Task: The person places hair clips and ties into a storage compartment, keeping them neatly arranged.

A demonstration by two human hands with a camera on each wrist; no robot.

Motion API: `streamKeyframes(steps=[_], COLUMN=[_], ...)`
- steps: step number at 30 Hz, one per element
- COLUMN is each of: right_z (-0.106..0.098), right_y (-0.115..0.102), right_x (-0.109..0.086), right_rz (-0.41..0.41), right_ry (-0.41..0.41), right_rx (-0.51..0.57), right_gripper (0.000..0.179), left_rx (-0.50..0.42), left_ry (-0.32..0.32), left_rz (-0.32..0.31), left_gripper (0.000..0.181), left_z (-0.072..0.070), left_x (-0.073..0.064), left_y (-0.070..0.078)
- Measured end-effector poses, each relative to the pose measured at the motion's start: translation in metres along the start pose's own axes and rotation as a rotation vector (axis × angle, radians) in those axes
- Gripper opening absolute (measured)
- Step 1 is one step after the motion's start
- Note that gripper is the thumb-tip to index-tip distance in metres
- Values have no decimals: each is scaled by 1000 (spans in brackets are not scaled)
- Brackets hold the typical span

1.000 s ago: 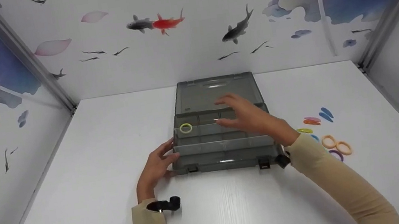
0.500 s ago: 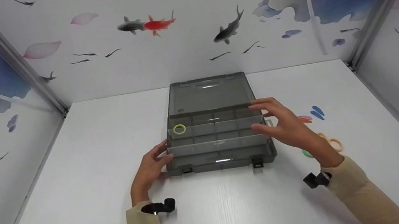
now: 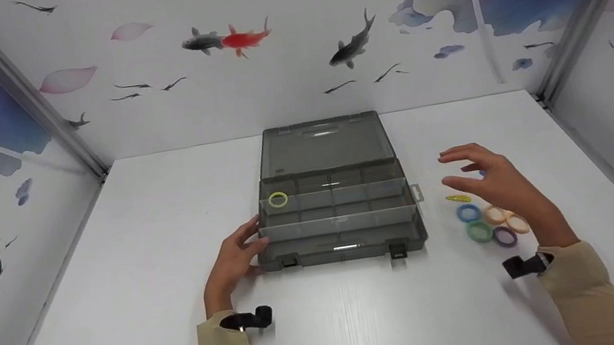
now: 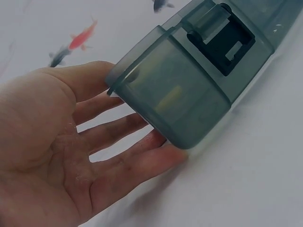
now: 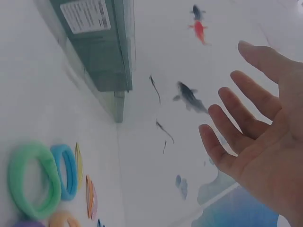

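Observation:
A grey see-through compartment box (image 3: 344, 255) lies with its lid (image 3: 324, 145) folded back. Inside its back left section is a yellow hair tie (image 3: 278, 200). My left hand (image 3: 232, 260) holds the box's left end; in the left wrist view, the thumb is at the upper rim and the fingers lie along the side. My right hand (image 3: 493, 178) hangs over small hair accessories right of the box, fingers loosely bent, holding nothing. Below it lie blue (image 3: 468, 213), green (image 3: 479, 231), purple (image 3: 505, 236) and orange hair ties (image 3: 517, 222), plus a yellow snap hair clip (image 3: 459, 198).
In the right wrist view, orange and pink clips (image 5: 90, 196) lie beyond the blue hair tie. Two dark latches (image 3: 398, 251) are on the box's front, and a hanging tab (image 3: 418, 192) juts from its right side. Printed walls (image 3: 293, 77) enclose the white table (image 3: 336, 326).
My right hand has moved away from over the box, rightward to above the hair ties and clips. My left hand has stayed on the box, and the yellow hair tie remains inside.

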State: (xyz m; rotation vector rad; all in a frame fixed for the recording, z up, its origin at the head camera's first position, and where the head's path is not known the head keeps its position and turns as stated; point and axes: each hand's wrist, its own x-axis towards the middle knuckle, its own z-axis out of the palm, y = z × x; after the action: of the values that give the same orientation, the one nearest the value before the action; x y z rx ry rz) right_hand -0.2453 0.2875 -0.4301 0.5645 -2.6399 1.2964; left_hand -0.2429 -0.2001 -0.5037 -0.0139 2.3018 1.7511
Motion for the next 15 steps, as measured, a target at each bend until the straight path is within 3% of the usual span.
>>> streamKeyframes(steps=[5,15], right_z=[-15,-30], right_y=[19,66], right_x=[-5,-20], right_rz=[40,221], right_ry=[-6,-132], right_rx=[-19,-69], right_gripper=[37,42], left_rx=[-1,0], left_ry=[-1,15], left_rz=[2,-7], left_gripper=[62,60], left_z=[1,0], left_x=[1,-1], left_y=[0,-1])
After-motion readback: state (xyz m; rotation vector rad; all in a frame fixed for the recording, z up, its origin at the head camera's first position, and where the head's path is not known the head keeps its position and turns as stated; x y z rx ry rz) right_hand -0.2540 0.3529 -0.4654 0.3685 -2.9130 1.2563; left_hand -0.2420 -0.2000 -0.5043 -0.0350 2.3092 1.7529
